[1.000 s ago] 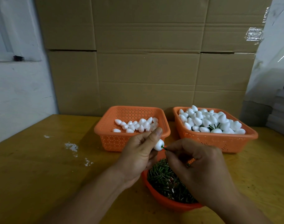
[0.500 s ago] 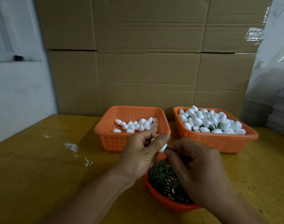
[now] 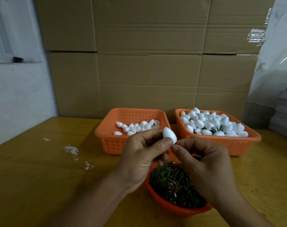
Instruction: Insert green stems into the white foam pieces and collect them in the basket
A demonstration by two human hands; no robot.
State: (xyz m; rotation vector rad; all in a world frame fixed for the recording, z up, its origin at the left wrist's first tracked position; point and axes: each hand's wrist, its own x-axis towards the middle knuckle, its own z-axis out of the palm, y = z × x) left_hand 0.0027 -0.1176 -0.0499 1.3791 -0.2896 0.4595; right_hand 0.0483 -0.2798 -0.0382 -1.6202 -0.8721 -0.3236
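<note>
My left hand point(image 3: 139, 158) pinches a white egg-shaped foam piece point(image 3: 169, 134) between thumb and fingers, above the red bowl point(image 3: 173, 209) of green stems point(image 3: 173, 182). My right hand point(image 3: 209, 169) has its curled fingertips pressed against the foam's lower pointed end. The green stem it pinches is hidden between fingertips and foam. Behind the hands stand two orange baskets. The left basket point(image 3: 105, 131) holds plain foam pieces point(image 3: 137, 126). The right basket point(image 3: 254, 138) is heaped with foam pieces point(image 3: 211, 123) that show green stems.
Everything sits on a yellow wooden table point(image 3: 41, 169) with white paint flecks point(image 3: 72, 149) at the left. A wall of cardboard boxes point(image 3: 147, 71) rises right behind the baskets. Grey stacked material point(image 3: 285, 115) stands at the far right.
The stem's green end, visible a second ago, has vanished between foam and my right fingertips. My left hand turned the foam piece up, so more of it shows above the thumb.
</note>
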